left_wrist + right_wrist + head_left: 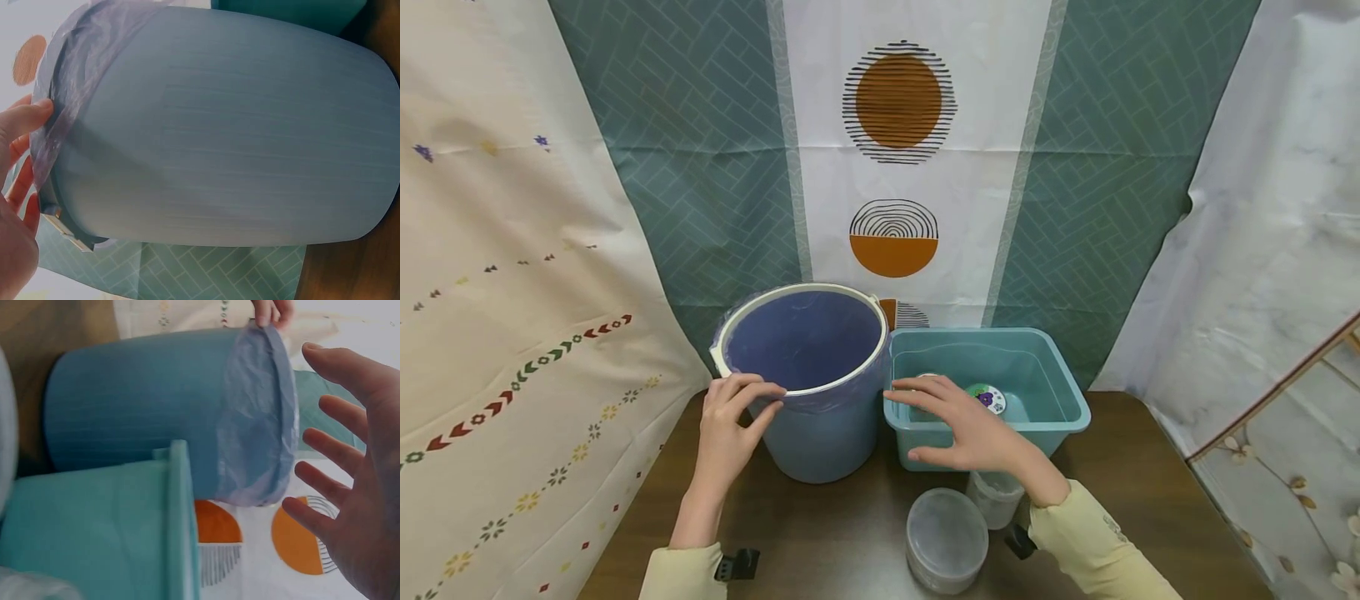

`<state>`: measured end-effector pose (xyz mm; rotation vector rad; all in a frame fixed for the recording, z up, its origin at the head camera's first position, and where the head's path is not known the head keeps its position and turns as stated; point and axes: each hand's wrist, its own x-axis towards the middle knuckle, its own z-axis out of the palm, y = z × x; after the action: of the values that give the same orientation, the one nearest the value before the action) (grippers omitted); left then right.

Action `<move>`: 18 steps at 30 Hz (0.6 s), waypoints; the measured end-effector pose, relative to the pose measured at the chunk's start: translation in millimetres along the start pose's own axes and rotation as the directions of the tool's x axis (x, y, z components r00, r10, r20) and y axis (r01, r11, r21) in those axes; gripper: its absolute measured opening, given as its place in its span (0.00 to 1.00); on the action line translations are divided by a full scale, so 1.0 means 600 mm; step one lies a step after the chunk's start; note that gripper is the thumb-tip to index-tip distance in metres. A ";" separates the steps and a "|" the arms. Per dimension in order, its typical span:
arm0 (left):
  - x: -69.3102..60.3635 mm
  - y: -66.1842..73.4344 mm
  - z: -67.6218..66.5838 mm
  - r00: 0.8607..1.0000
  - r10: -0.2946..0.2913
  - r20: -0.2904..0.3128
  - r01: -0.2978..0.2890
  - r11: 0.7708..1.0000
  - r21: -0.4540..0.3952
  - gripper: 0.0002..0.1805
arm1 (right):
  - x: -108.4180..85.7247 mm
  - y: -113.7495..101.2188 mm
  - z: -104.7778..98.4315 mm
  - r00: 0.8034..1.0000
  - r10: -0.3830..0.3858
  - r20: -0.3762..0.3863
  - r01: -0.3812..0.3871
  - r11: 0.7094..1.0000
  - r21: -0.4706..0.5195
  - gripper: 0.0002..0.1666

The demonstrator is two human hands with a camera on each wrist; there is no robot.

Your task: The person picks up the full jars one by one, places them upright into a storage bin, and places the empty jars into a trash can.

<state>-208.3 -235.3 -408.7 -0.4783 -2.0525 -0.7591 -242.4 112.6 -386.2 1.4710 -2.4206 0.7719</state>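
Note:
A blue trash can (831, 446) with a pale rim ring stands at the centre left. A thin translucent bag (253, 419) lines it, folded down over the outside of the rim. My left hand (722, 425) pinches the near left rim, the thumb outside on the bag and fingers on the other side. Above the near left side of a teal plastic basin (1063, 392) is my right hand (973, 429), its fingers spread and holding nothing. A round white item (987, 397) with a purple and green print lies in the basin, partly hidden by that hand.
Two lidded translucent containers, a larger jar (947, 537) and a smaller one (996, 500), stand before the basin on the dark wooden table (820, 533). Patterned cloth (715, 167) hangs behind and at both sides. The basin stands close beside the trash can.

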 end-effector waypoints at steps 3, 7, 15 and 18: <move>-0.001 0.000 0.001 1.000 -0.002 0.002 0.002 1.000 -0.001 0.17 | -0.016 -0.005 0.010 1.000 -0.012 0.008 0.012 1.000 0.002 0.42; -0.002 -0.002 0.001 1.000 -0.003 0.002 0.003 1.000 -0.004 0.16 | -0.034 -0.012 0.027 0.999 -0.013 0.042 0.012 1.000 0.004 0.41; -0.002 0.001 0.000 1.000 -0.020 0.011 0.020 1.000 -0.007 0.15 | -0.071 -0.013 0.063 0.990 -0.034 0.135 0.042 0.998 -0.056 0.41; -0.002 -0.002 0.002 1.000 -0.012 0.005 0.012 1.000 -0.008 0.16 | -0.084 -0.009 0.077 0.983 -0.036 0.178 0.050 0.996 -0.079 0.41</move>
<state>-209.0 -235.6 -410.7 -0.4730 -2.0589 -0.7744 -209.0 124.5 -445.1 1.6158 -2.5036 0.5462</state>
